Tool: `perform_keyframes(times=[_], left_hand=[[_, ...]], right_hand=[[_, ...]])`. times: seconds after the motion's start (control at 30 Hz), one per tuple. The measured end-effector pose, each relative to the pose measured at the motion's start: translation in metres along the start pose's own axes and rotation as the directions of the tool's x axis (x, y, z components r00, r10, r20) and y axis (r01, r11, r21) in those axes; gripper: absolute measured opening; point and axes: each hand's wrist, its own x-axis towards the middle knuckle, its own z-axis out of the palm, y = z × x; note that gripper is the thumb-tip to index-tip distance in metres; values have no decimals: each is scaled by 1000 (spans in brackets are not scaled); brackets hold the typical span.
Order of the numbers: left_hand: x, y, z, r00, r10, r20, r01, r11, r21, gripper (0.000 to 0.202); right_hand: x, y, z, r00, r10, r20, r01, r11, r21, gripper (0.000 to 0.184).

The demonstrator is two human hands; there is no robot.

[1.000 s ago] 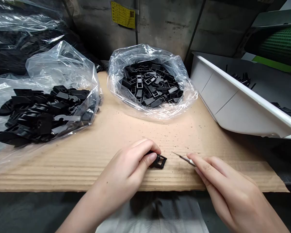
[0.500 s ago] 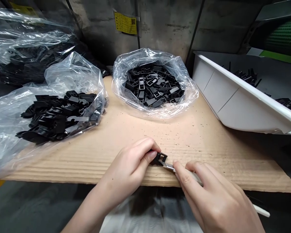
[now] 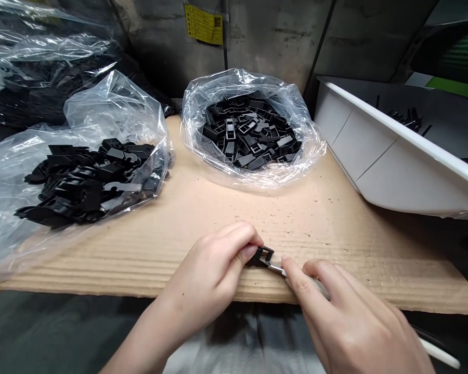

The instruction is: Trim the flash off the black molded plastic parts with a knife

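Observation:
My left hand (image 3: 210,270) pinches a small black plastic frame part (image 3: 263,256) and holds it down on the brown cardboard sheet (image 3: 327,223) near its front edge. My right hand (image 3: 347,317) is closed round a thin knife with a white handle (image 3: 437,353), and its metal blade tip (image 3: 275,267) touches the lower right edge of the part. A clear bag of the same black frame parts (image 3: 249,132) lies open at the back centre.
A second clear bag of larger black parts (image 3: 89,176) lies at the left, with more bagged parts (image 3: 42,78) behind it. A tilted white plastic tub (image 3: 393,161) holding a few black pieces stands at the right. A yellow label (image 3: 203,23) hangs on the grey wall.
My right hand has brought the knife leftward from apart on the cardboard until its blade meets the black part. My left hand has kept its pinch on the part.

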Motion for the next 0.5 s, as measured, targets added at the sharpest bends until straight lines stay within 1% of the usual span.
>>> perform_keyframes(times=[0.07, 0.13, 0.23, 0.33, 0.37, 0.43, 0.47, 0.5], left_hand=[[0, 0, 0, 1000, -1, 0, 1, 1000, 1, 21], [1, 0, 0, 1000, 2, 0, -2, 1000, 3, 21], [2, -1, 1, 1000, 9, 5, -10, 1000, 14, 21], [1, -2, 1, 1000, 18, 9, -18, 1000, 6, 20], [0, -2, 0, 1000, 20, 5, -20, 1000, -16, 20], [-2, -1, -1, 1000, 22, -6, -23, 994, -103, 20], [-3, -1, -2, 1000, 24, -2, -24, 984, -174, 20], [-5, 1, -3, 1000, 20, 5, -18, 965, -262, 20]], right_hand=[[4, -1, -4, 999, 17, 47, -15, 999, -39, 36], [6, 2, -5, 998, -11, 58, 14, 999, -50, 34], [-1, 10, -1, 998, -69, 8, 69, 998, 14, 30], [-11, 16, 4, 998, -56, 18, 54, 993, 109, 31], [-13, 17, 5, 999, -27, 21, 24, 988, 153, 31], [-15, 17, 6, 995, 98, 4, -95, 952, 290, 28], [-15, 17, 5, 985, 174, -2, -160, 910, 383, 28], [-13, 17, 4, 970, 242, 6, -215, 848, 484, 29]])
